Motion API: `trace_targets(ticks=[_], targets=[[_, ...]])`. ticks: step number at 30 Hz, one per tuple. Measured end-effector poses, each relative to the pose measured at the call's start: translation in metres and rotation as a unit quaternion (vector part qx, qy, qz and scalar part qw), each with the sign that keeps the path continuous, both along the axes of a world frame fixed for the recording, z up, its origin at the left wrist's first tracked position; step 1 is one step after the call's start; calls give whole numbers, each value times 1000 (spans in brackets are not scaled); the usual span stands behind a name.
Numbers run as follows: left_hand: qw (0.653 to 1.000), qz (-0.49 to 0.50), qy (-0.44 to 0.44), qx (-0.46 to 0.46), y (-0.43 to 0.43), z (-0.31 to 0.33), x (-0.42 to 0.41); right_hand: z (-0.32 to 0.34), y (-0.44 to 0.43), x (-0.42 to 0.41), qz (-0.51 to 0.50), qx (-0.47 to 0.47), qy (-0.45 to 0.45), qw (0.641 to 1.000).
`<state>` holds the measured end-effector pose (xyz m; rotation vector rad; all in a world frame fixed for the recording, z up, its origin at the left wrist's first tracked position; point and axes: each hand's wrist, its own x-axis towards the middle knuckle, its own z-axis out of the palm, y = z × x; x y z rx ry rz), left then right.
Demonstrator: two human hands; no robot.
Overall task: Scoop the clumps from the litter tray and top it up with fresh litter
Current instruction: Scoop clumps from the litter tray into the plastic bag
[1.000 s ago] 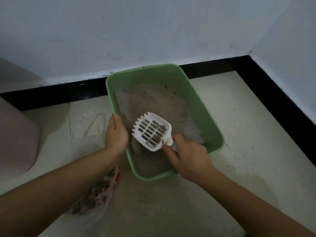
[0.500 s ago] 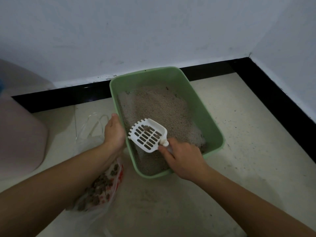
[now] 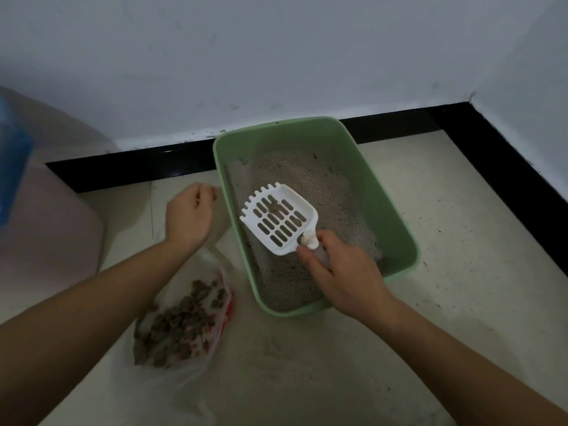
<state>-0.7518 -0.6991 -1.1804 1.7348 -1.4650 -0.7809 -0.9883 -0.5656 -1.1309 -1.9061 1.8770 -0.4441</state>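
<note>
A green litter tray (image 3: 388, 192) sits on the floor against the wall, with grey litter (image 3: 310, 179) in it. My right hand (image 3: 345, 279) grips the handle of a white slotted scoop (image 3: 278, 222), which is held over the tray's near left part with a few dark clumps on it. My left hand (image 3: 190, 215) hovers just left of the tray, fingers loosely curled, touching nothing I can see. A clear plastic bag (image 3: 184, 327) with red print lies on the floor under my left forearm and holds several brown clumps.
A large pinkish rounded object (image 3: 46, 229) stands at the left, with a blurred blue thing (image 3: 12, 167) at the frame edge. Black skirting (image 3: 430, 121) runs along the white walls, which meet in a corner at the right. Pale floor (image 3: 461, 241) lies right of the tray.
My left hand has let go of the tray's left rim and moved away to the left. The scoop has lifted a little with clumps on it. The view has shifted, showing more of the bag.
</note>
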Motion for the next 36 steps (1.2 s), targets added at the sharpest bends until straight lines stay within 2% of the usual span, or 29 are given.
trace_targets(ticks=[3, 5, 6, 7, 9, 12, 15, 19, 24, 27, 30, 32, 36], targets=[[981, -36, -173, -81, -3, 10, 37, 11, 0, 17, 29, -7, -3, 1000], [964, -69, -252, -41, -2, 11, 59, 18, 2, 34, 53, -11, 17, 998], [962, -86, -260, 0, -2, 10, 68, 22, 5, 43, 69, -10, 39, 997], [967, -96, -231, 50, -3, 8, 76, 25, 7, 53, 84, -6, 64, 994], [984, -68, -102, 132, -1, 7, 85, 25, 16, 74, 133, 16, 139, 981], [991, 5, -23, 132, 3, 11, 93, 17, 31, 105, 257, 20, 232, 938], [989, 33, 42, 138, 5, 19, 91, 11, 32, 111, 267, 15, 243, 932], [987, 44, 74, 133, 6, 24, 87, 10, 24, 102, 207, 55, 139, 967], [980, 72, 122, 141, 5, 25, 84, 7, 12, 89, 134, 83, -7, 987], [974, 73, 161, 142, 0, 28, 84, 19, 6, 77, 88, 100, -121, 984], [969, 86, 198, 123, -6, 29, 76, 34, -9, 62, 11, 73, -211, 975], [976, 84, 173, 101, -8, 27, 65, 38, -26, 48, -42, 62, -222, 972], [985, 48, 133, 94, -16, 15, 32, 28, -74, 24, -100, 97, -143, 980]])
